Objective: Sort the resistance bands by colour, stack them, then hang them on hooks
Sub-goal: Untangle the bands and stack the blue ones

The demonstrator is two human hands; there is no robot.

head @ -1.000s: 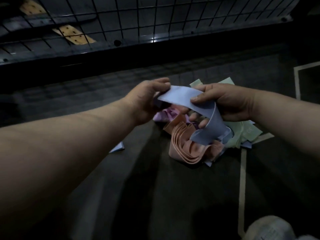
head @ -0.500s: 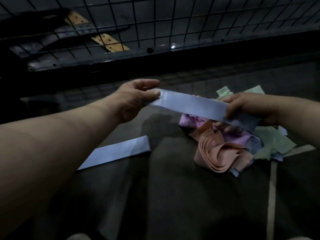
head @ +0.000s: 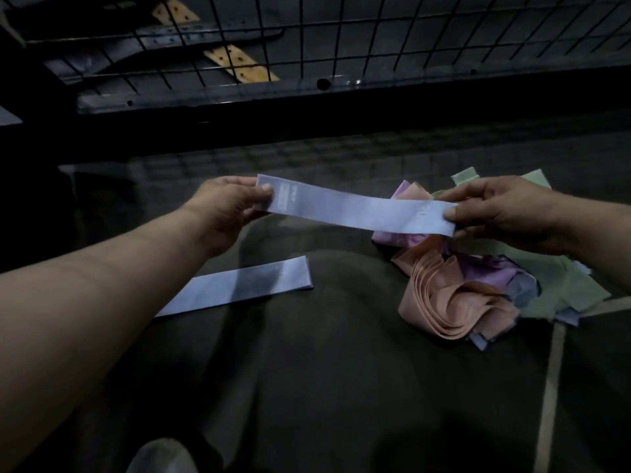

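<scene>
Dim light here: the pale print near the left end of the blue band (head: 355, 209) is too blurred to read. My left fingers (head: 249, 196) pinch that end, my right fingers (head: 467, 213) pinch the other, holding the band flat above the floor (head: 341, 387). Below it a second blue band (head: 246, 288) lies flat, its near end hidden by my forearm. The mixed pile (head: 461, 302) is partly covered.
</scene>
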